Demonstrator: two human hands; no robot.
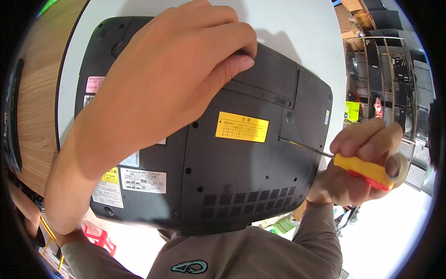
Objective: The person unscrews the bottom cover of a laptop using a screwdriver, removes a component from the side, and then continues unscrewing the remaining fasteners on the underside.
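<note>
A black laptop [232, 162] lies with its underside up on the white table [320, 51]. In my right hand [367, 153] is a screwdriver [364, 169] with a yellow and red handle. Its thin metal shaft slants left, and the tip meets a screw hole in the laptop's bottom, right of a yellow label [241, 127]. My left hand [195, 60] is over the laptop's far edge with its fingers curled in and the thumb near the index finger. What lies inside those fingers is hidden.
Shelves [381, 74] holding dark parts and boxes stand at the far right. A wooden surface [44, 83] borders the white table on the left. A red stool [100, 239] is on the floor at lower left. Another person's arm [25, 207] shows at the left rim.
</note>
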